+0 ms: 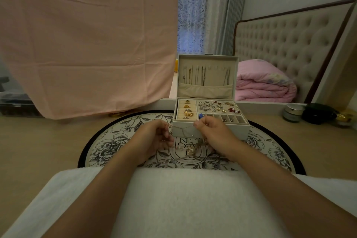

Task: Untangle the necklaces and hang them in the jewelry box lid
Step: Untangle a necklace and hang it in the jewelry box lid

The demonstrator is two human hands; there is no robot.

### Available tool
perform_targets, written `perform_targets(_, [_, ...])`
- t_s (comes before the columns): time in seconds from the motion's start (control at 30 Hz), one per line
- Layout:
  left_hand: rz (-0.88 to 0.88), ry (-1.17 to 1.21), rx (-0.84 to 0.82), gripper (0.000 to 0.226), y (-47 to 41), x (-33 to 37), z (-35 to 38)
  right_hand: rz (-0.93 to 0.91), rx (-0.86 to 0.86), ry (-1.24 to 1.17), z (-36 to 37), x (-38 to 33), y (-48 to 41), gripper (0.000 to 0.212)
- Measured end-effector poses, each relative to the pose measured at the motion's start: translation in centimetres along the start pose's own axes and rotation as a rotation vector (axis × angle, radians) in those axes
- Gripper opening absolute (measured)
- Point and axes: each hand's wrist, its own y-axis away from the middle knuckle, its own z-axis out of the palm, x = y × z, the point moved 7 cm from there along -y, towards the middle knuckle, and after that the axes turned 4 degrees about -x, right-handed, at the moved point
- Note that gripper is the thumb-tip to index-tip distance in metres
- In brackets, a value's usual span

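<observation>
A cream jewelry box point(210, 131) stands open on a round floral mat. Its upright lid point(207, 63) has a row of hooks with several chains hanging into a fabric pocket. My left hand point(154, 137) and my right hand point(212, 133) each pinch one end of a thin gold necklace point(183, 127), stretched between them in front of the box. Part of the chain droops down toward a tangle of necklaces point(193, 153) lying on the mat between my wrists.
The box tray holds rings point(186, 111) and many earrings point(217, 106). The round mat point(108, 147) lies on a wooden desk. Small jars point(293, 113) and a dark pouch point(316, 113) sit at the right. A pink cloth point(87, 44) hangs at the left; a mirror stands behind.
</observation>
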Motion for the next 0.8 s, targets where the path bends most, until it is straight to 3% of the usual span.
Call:
perform_targets(0.13, [-0.021, 0.079, -0.027, 0.027, 0.0, -0.2, 0.5, -0.034, 0.056, 0.141, -0.1, -0.3, 0.0, 0.041])
perform_targets(0.23, [-0.012, -0.035, 0.027, 0.023, -0.3, -0.2, -0.1, -0.017, 0.055, 0.189, 0.0, -0.1, 0.1, 0.050])
perform_targets(0.33, [0.061, -0.222, 0.115, 0.017, -0.3, 0.3, -1.1, 0.021, 0.013, 0.133, 0.1, 0.4, 0.0, 0.046])
perform_targets(0.53, [0.170, -0.644, 0.396, 0.014, -0.4, 1.2, -3.4, 0.073, -0.195, 0.065, 1.3, 0.4, 0.1, 0.011])
perform_targets(0.67, [0.130, -1.060, 0.488, 0.016, 0.0, 1.6, -4.5, 0.033, -0.188, 0.109, 1.1, 0.2, 0.0, 0.037])
perform_targets(0.8, [0.123, -1.302, 0.488, 0.015, 0.5, 1.9, -3.8, -0.024, -0.178, 0.241, 1.7, 0.2, -0.2, 0.037])
